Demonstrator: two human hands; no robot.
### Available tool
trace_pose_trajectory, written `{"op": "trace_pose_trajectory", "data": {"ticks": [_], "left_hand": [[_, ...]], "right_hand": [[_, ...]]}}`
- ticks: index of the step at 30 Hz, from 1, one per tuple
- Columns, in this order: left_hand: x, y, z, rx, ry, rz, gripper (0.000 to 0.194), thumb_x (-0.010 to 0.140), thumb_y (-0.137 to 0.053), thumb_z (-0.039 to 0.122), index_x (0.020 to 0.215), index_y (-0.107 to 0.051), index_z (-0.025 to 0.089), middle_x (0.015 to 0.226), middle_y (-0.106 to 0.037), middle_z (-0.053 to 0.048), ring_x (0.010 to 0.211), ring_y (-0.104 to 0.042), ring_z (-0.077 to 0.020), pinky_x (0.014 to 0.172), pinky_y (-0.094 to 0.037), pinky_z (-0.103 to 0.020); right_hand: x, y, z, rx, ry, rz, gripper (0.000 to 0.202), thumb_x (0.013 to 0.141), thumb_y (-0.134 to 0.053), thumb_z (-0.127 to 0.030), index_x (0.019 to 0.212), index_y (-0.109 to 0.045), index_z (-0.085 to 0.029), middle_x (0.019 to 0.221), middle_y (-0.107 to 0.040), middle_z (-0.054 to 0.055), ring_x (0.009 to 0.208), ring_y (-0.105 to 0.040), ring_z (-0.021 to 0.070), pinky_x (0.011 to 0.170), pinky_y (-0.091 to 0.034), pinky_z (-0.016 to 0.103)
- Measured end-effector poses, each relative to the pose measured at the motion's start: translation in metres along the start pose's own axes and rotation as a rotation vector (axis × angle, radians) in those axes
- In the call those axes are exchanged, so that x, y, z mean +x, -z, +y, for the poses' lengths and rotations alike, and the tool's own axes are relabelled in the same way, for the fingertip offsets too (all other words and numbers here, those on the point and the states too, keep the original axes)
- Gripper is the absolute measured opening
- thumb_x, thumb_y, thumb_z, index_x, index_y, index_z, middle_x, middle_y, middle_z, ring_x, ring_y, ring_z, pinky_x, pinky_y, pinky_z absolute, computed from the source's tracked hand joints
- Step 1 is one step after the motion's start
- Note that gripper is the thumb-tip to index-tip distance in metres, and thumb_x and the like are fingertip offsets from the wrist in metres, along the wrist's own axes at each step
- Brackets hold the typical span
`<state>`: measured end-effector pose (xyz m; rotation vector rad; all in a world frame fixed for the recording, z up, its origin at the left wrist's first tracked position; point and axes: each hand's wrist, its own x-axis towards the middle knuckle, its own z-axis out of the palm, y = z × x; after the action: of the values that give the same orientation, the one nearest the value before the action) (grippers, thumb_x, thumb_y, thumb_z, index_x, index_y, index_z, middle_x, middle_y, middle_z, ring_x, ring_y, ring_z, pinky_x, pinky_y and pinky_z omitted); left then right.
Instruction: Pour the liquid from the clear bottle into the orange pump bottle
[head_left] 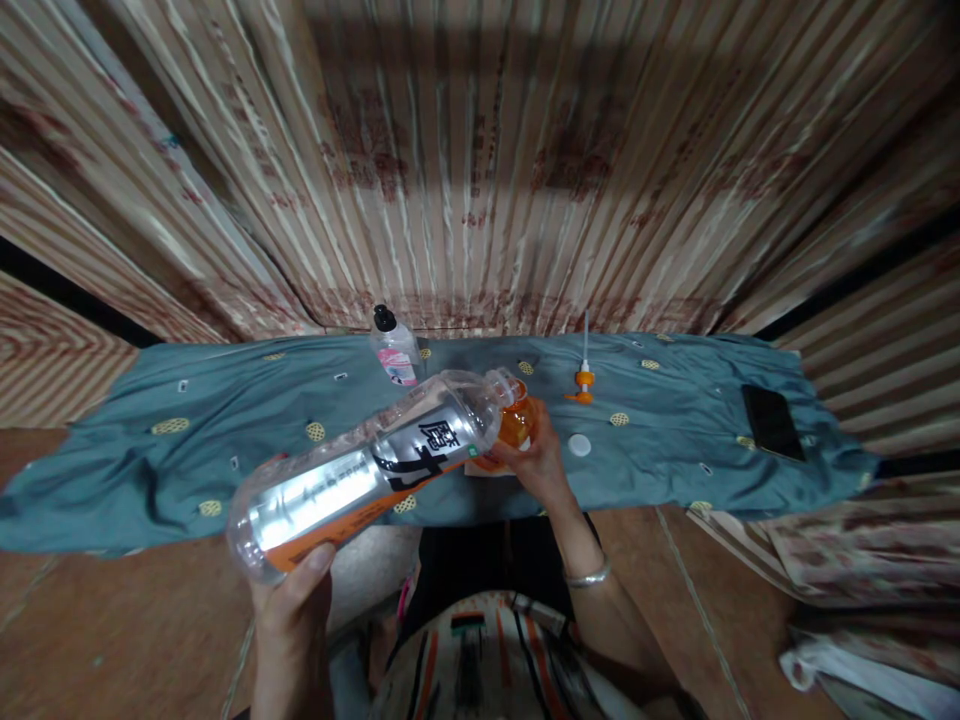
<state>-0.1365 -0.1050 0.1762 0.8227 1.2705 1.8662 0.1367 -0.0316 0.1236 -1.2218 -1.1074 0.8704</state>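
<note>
My left hand (296, 590) is wrapped round the base end of a large clear bottle (360, 480) with a silver and orange label. The bottle is tilted, its mouth at the upper right, over the neck of an orange transparent bottle (515, 425). My right hand (536, 455) grips this orange bottle from the right, above the cloth. To the right lie an orange pump head (584, 380) with its tube pointing away and a round white cap (578, 445). Whether liquid flows between the bottles cannot be made out.
A clear bottle with a black top and pink label (397, 355) stands at the back, left of centre. A black phone (773, 422) lies on the right of the teal cloth (660, 440). Striped curtains (480, 180) hang behind the table.
</note>
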Motion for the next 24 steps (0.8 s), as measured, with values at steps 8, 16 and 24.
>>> {"op": "trace_pose_trajectory", "data": {"ticks": [8,16,24], "left_hand": [[0.0002,0.0029,-0.0004,0.012,0.006,0.015,0.076,0.051,-0.103,0.044,0.123,-0.082,0.032,0.124,-0.084,-0.007,0.115,-0.081,-0.0347,0.095,-0.07,-0.045],[-0.0029,0.0035,0.0002,0.027,0.039,-0.008,0.079,0.058,-0.101,0.046,0.132,-0.079,0.032,0.137,-0.082,-0.009,0.131,-0.076,-0.0382,0.107,-0.067,-0.048],[-0.0024,0.0026,0.002,0.023,0.027,-0.037,0.08,0.057,-0.103,0.046,0.133,-0.079,0.031,0.132,-0.083,-0.01,0.125,-0.079,-0.038,0.102,-0.069,-0.048]], "right_hand": [[0.0001,-0.0006,-0.001,-0.009,0.0,0.01,0.066,0.072,-0.099,-0.045,0.127,-0.067,-0.028,0.117,-0.087,0.006,0.106,-0.086,0.0295,0.093,-0.072,0.043],[-0.0003,0.0003,0.0003,-0.041,0.014,0.008,0.066,0.074,-0.098,-0.047,0.128,-0.067,-0.028,0.12,-0.087,0.006,0.109,-0.085,0.0298,0.097,-0.071,0.045],[-0.0002,0.0011,0.001,-0.02,-0.01,0.006,0.068,0.071,-0.1,-0.046,0.128,-0.068,-0.027,0.118,-0.087,0.006,0.11,-0.085,0.0312,0.098,-0.07,0.046]]}}
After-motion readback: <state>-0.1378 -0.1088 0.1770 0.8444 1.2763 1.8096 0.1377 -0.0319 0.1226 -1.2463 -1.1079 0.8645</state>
